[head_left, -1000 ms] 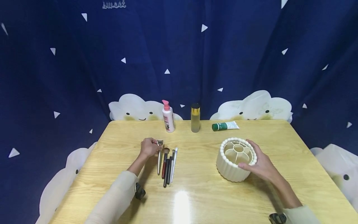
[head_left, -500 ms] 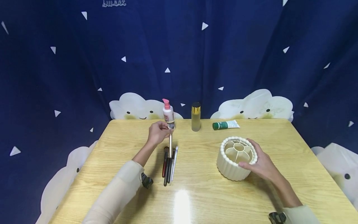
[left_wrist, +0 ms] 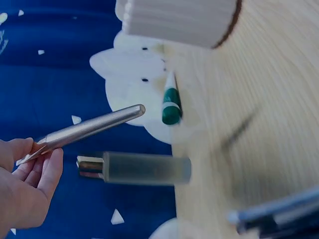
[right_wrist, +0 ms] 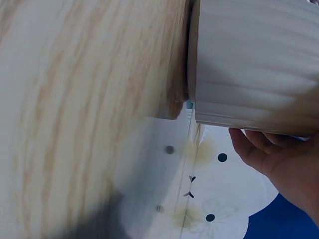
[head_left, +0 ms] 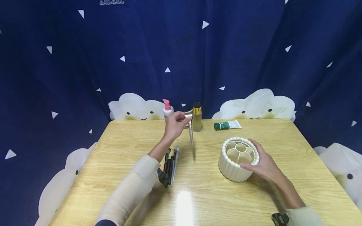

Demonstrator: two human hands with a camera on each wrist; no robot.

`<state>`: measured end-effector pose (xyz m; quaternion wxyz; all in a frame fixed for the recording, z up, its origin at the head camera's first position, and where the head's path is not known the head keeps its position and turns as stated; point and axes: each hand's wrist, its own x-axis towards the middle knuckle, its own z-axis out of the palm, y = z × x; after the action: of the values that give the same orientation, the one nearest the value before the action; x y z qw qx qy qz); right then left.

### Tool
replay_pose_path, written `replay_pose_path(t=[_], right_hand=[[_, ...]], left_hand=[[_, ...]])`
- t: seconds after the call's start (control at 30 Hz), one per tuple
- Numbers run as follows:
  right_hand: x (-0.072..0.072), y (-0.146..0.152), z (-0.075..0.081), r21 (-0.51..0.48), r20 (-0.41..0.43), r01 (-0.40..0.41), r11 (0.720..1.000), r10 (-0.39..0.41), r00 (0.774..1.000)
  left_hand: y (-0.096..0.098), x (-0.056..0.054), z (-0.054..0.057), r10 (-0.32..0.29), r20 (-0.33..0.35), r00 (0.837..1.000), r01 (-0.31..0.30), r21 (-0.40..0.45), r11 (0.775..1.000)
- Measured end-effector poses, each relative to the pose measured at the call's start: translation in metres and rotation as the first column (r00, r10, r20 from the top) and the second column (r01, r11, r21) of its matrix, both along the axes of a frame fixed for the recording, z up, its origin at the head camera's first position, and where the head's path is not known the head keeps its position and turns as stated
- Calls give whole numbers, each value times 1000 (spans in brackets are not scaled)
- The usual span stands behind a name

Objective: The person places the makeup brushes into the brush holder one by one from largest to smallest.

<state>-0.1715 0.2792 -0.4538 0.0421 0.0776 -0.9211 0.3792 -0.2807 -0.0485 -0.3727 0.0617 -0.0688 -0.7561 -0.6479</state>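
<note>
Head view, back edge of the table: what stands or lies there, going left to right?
Pink-capped pump bottle → frosted bottle with gold cap → green-capped tube lying on its side. The left hand with the metal tool overlaps the gap between the two bottles, so I leave it out of the order.

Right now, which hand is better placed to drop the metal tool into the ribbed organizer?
Left, probably. The left hand already pinches the metal tool above the table, with its free end hanging down near the organizer. The right hand rests against the organizer's side, apparently steadying it.
</note>
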Motion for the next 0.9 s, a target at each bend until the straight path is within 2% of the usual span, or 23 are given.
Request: replay_pose_path(t=[0.27,0.47,0.67,0.9], right_hand=[[-1,-1,0,-9,0,-29,1000,29,1000],[0,-1,2,1,5,-34,999,34,999],[-1,-2,4,-6,18,-26,1000,26,999],[-1,0,3,-8,18,-19,1000,19,1000]], left_hand=[[37,-2,22,-66,-86,994,71,49,996],[64,2,31,-128,-117,985,135,57,989],[82,5,29,-158,-116,981,166,67,984],[100,9,20,-192,-105,976,206,143,968]])
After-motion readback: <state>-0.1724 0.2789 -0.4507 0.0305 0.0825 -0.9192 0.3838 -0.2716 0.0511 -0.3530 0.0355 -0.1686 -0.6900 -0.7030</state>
